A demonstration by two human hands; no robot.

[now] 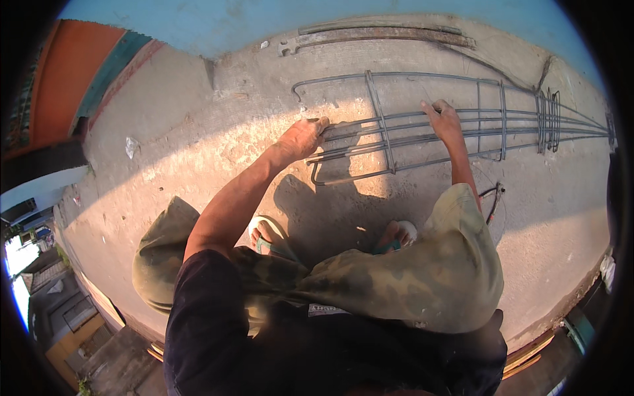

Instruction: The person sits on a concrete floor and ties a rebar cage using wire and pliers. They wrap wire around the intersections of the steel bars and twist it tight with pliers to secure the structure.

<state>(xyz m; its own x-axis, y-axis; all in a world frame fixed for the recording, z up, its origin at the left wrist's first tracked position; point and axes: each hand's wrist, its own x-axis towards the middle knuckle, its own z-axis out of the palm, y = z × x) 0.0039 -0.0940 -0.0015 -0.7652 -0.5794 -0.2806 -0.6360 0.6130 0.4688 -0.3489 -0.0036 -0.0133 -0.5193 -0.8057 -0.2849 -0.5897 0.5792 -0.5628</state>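
A long cage of steel reinforcing bars [436,157] lies on the concrete, its hooked ends near me at the left. Square stirrups [381,125] cross the bars at spaced points, and several more [548,125] are bunched toward the far right end. My left hand [304,139] is closed around the end of a middle rebar. Over the middle bars, my right hand [445,124] has its fingers curled in a pinch; what sits in them is too thin to make out. Pincers with dark and reddish handles [492,200] rest on the ground right of my right forearm, beside a thin wire loop.
Rusty steel bars [389,34] lie along the foot of the blue wall [218,23]. An orange wall section [72,79] stands at the far left. My sandalled feet [264,232] are just below the cage. Timber strips [528,356] show at the lower right.
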